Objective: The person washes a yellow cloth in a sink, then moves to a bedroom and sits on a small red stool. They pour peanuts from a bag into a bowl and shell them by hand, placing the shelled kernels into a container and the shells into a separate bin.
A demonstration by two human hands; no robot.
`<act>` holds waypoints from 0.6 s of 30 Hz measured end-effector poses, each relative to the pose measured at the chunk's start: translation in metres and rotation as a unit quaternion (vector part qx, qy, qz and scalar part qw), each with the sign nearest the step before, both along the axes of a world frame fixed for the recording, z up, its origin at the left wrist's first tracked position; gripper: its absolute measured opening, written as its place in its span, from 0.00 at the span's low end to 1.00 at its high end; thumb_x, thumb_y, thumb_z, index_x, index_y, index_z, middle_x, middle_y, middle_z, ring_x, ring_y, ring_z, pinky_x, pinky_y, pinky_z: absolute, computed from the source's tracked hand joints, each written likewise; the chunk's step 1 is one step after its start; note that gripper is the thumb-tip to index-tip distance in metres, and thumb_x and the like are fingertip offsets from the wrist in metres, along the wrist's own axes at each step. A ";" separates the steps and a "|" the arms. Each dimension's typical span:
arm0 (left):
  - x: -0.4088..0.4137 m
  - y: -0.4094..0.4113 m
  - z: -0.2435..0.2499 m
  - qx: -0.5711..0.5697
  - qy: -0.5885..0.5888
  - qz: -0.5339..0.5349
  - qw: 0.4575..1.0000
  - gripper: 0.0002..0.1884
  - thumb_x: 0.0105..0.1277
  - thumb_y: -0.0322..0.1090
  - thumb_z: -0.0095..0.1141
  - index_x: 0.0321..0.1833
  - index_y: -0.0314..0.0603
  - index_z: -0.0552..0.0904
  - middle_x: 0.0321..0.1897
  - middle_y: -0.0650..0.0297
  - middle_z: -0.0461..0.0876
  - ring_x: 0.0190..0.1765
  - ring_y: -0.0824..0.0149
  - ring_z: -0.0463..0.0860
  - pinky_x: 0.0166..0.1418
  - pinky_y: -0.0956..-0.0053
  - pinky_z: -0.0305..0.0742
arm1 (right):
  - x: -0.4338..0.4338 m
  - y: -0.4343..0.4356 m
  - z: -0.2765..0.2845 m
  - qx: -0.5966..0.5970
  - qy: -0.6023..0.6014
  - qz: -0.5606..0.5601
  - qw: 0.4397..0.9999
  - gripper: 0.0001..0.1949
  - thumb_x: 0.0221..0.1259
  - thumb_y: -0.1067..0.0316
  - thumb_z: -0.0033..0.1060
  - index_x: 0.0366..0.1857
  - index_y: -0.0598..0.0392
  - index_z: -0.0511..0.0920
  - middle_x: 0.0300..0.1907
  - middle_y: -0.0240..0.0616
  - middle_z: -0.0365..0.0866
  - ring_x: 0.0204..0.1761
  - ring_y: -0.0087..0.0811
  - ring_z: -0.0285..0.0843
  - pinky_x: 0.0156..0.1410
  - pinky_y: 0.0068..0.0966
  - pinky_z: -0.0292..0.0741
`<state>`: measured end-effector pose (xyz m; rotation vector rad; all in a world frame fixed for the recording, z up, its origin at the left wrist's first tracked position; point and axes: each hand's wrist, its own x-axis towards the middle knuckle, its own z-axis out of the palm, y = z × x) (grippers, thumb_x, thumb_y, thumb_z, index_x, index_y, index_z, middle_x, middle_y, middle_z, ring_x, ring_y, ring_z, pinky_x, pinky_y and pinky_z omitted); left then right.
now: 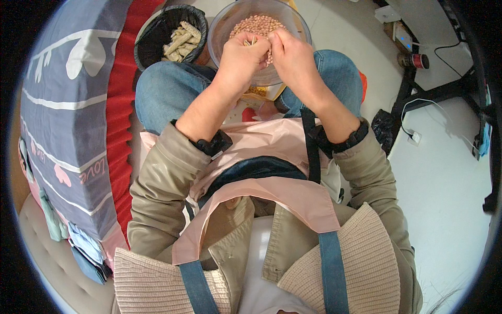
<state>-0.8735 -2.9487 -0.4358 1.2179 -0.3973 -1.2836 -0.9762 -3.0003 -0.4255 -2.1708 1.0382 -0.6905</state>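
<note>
Both my hands meet above a large clear plastic bowl that holds many pinkish shelled peanuts. My left hand is curled around some pale pieces, which look like peanut shell. Beside it, my right hand has thumb and forefinger pinched together, its tips touching the left fingertips. Whatever is between the right fingertips is too small and covered to tell. The bowl sits between my knees.
Left of the bowl stands a bin with a black liner, holding pale cobs and husk-like scraps. Yellow kernels lie in a yellow-edged box under the bowl. A bed with a grey-blue cover is at left; a black table frame and white cable at right.
</note>
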 end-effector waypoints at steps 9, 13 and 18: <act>0.006 -0.015 -0.016 -0.014 -0.316 -0.033 0.948 0.09 0.56 0.34 0.54 0.31 0.36 0.74 0.18 0.66 0.73 0.22 0.76 0.72 0.25 0.82 0.66 | 0.004 -0.029 -0.031 0.244 -0.059 -0.061 0.966 0.13 0.62 0.62 0.44 0.24 0.60 0.73 0.17 0.33 0.71 0.18 0.23 0.65 0.24 0.20 0.63; 0.009 -0.019 -0.012 -0.046 -0.509 -0.043 0.858 0.11 0.54 0.37 0.55 0.34 0.36 0.75 0.18 0.58 0.76 0.23 0.68 0.76 0.29 0.74 0.71 | 0.004 -0.031 -0.023 0.411 -0.142 -0.095 0.895 0.13 0.64 0.62 0.44 0.26 0.59 0.73 0.20 0.26 0.69 0.20 0.15 0.61 0.24 0.15 0.60; 0.009 -0.024 -0.024 -0.061 -0.564 0.002 0.824 0.12 0.54 0.37 0.54 0.36 0.36 0.76 0.21 0.52 0.77 0.22 0.63 0.76 0.30 0.70 0.71 | 0.000 -0.040 -0.042 0.232 -0.088 -0.071 0.966 0.11 0.62 0.64 0.47 0.34 0.61 0.76 0.22 0.27 0.71 0.23 0.15 0.63 0.27 0.14 0.63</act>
